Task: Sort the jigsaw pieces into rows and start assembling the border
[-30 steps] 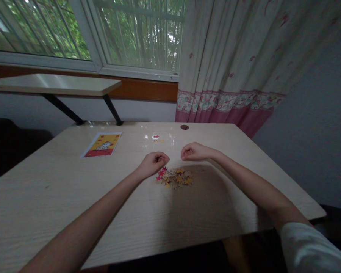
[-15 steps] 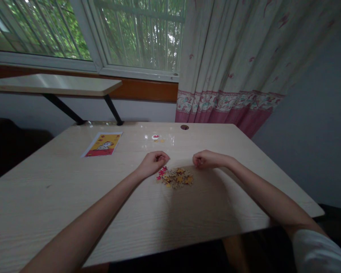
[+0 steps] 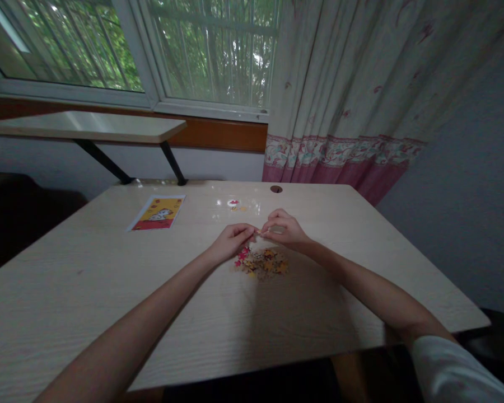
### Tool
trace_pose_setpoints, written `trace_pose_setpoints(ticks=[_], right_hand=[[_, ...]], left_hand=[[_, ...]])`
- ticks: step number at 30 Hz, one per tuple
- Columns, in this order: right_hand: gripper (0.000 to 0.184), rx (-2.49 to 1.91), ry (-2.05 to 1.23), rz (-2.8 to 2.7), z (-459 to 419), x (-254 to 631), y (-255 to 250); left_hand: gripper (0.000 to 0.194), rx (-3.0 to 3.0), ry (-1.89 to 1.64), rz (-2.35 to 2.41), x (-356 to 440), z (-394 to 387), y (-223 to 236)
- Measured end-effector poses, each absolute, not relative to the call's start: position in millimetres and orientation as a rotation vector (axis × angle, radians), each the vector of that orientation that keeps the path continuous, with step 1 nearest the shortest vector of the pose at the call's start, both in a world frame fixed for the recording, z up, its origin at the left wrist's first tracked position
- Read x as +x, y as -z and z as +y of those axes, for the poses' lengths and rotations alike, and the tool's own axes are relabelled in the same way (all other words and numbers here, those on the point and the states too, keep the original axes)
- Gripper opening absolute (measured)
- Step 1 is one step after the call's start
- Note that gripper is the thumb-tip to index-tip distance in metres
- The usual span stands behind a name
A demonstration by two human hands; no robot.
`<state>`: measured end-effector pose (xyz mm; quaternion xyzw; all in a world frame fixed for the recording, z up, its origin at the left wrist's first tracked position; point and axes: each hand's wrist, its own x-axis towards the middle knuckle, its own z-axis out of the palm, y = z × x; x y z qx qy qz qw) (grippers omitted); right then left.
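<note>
Above the far edge of a pile of jigsaw puzzle pieces [image 3: 265,264], my two hands meet fingertip to fingertip. My left hand [image 3: 232,240] is closed in a pinch, and my right hand [image 3: 289,230] pinches from the other side. Between the fingertips is a small pale yellowish puzzle piece [image 3: 259,232], mostly covered by the fingers. The pile is yellow and brown, with pink-red pieces [image 3: 242,254] at its left end beside my left wrist. A few separate puzzle pieces [image 3: 234,202], red and yellow, lie farther back on the table.
A picture sheet [image 3: 159,214] with a white animal on yellow and red lies at the back left of the wooden table [image 3: 185,330]. Behind it, a raised shelf [image 3: 88,126] stands on black legs. A round cable hole [image 3: 276,190] is near the back edge, before the curtain [image 3: 340,151].
My right hand has moved left and now meets my left hand's fingertips. My left fingers have closed further into a pinch. The view has shifted slightly.
</note>
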<state>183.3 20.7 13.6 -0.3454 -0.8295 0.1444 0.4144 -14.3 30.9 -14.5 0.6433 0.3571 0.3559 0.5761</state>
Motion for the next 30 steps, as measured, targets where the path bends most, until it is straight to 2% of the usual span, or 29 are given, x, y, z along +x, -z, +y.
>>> trace_pose_setpoints(ticks=[7,11,13,16,25,30], right_hand=[[0.008,-0.834,-0.273,-2.141,23,182,-2],[0.022,-0.804,-0.243,-2.1,24,184,-1],[0.021,-0.816,-0.219,-2.067,25,186,0],[0.015,-0.861,-0.172,-2.063,27,188,1],[0.015,-0.803,0.0,-2.189,26,190,0],[0.012,-0.843,0.113,-2.032,31,199,-9]], left_hand=[[0.023,1.516,-0.894,0.913,-12,28,9],[0.015,1.489,-0.987,0.958,-12,31,7],[0.013,1.492,-1.001,0.984,-14,33,7],[0.013,1.504,-0.984,1.009,-15,33,6],[0.013,1.55,-0.965,1.002,-15,33,6],[0.017,1.578,-0.989,1.004,-17,36,11]])
